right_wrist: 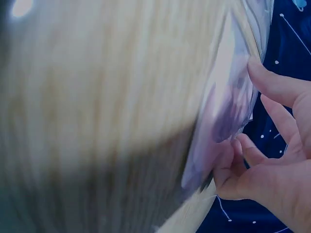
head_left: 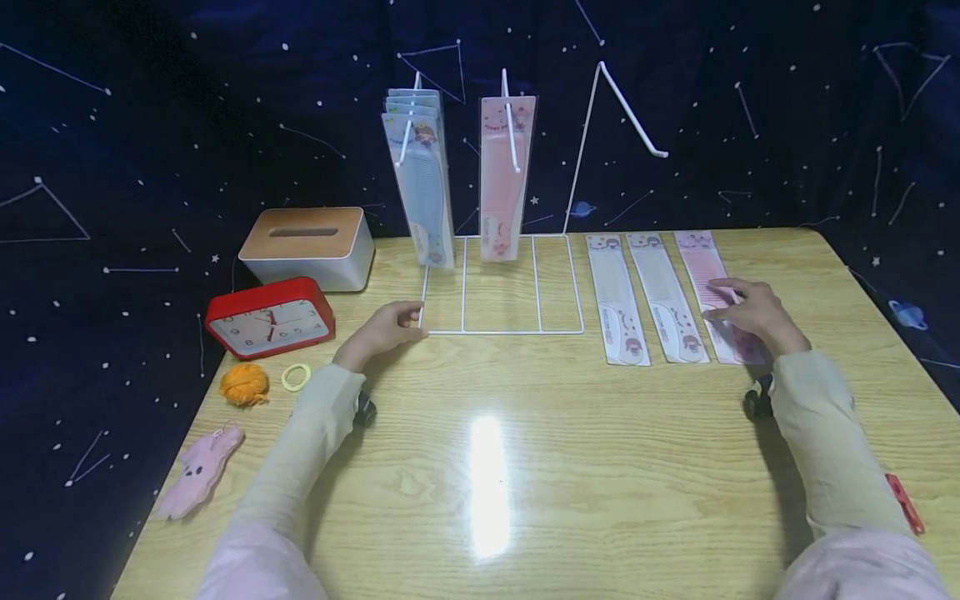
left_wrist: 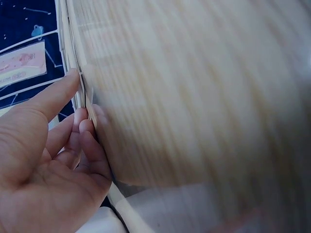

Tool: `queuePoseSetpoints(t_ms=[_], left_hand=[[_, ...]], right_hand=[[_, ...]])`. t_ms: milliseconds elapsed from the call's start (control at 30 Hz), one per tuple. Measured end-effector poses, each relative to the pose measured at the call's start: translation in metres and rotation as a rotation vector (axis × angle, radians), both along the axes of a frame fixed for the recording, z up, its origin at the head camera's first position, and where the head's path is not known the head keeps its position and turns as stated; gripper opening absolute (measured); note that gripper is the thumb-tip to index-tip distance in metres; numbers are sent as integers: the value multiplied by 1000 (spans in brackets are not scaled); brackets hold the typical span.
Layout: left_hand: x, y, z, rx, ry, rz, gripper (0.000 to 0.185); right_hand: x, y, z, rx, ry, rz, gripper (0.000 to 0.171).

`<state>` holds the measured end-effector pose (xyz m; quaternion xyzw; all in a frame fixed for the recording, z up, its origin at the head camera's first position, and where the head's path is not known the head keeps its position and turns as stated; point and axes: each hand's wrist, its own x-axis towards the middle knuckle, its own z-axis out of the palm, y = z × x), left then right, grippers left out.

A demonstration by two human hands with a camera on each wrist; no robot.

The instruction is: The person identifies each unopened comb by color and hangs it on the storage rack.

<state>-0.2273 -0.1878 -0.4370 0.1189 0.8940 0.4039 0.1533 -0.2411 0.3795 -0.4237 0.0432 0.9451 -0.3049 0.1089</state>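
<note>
A white wire display rack stands at the back of the table, with prongs rising from its base. My left hand is at the base's front left corner, thumb and curled fingers pinching the wire. Several blue comb packs hang from the left prong, and a pink comb pack from the middle one. Right of the rack, two pale comb packs lie flat beside another pink comb pack. My right hand spans that pink pack, thumb and fingers at its edges.
At the left are a tissue box with a wooden lid, a red clock, an orange yarn ball, a yellow ring and a pink plush toy. A red object lies by my right forearm.
</note>
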Motion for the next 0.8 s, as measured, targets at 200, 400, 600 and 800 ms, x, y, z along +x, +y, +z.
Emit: queuePoseSetpoints(t_ms=[200,400,600,800], left_hand=[[0,1,1,1,-17,3,59],[0,1,3,6,-13,5,58],[0,0,2,16,-20,7,58],[1,0,1,32,-29,2,59]], right_hand=[[1,3,0,-47,-17,-11,76],[3,7,-1,-53,-42,-40,75],[9,8,1,-60,-24,-27,74],[16,7,2,-106,-71,-22,78]])
